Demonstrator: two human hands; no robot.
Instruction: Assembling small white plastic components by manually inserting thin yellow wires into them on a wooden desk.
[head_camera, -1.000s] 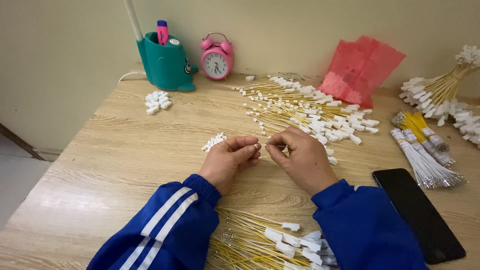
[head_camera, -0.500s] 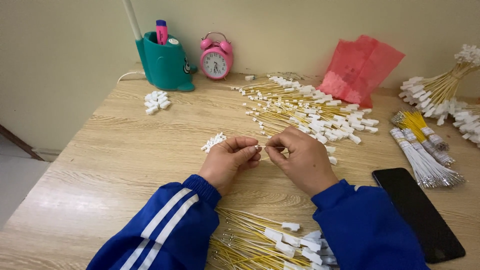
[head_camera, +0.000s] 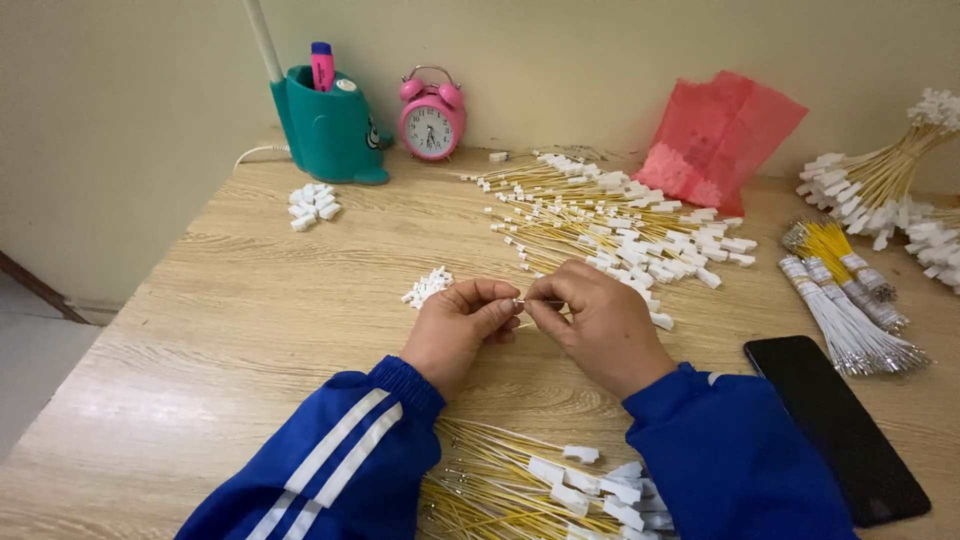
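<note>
My left hand (head_camera: 458, 326) and my right hand (head_camera: 596, 322) meet fingertip to fingertip over the middle of the wooden table (head_camera: 230, 330). Together they pinch a thin wire end and a small white piece (head_camera: 521, 301), mostly hidden by the fingers. A small heap of white connectors (head_camera: 427, 285) lies just left of my left hand. Beyond my right hand spreads a big pile of yellow wires with white connectors (head_camera: 610, 220). Another bundle of yellow wires with connectors (head_camera: 530, 485) lies near the table edge between my blue sleeves.
A black phone (head_camera: 835, 420) lies at the right. Bundles of white and yellow wires (head_camera: 845, 290) lie beyond it, more wired connectors (head_camera: 880, 185) at far right. At the back stand a teal pen holder (head_camera: 325, 125), pink alarm clock (head_camera: 431, 115), red bag (head_camera: 715, 140); white connectors (head_camera: 312, 204).
Both hands stay together in the same place; only the fingers shift slightly on the small piece.
</note>
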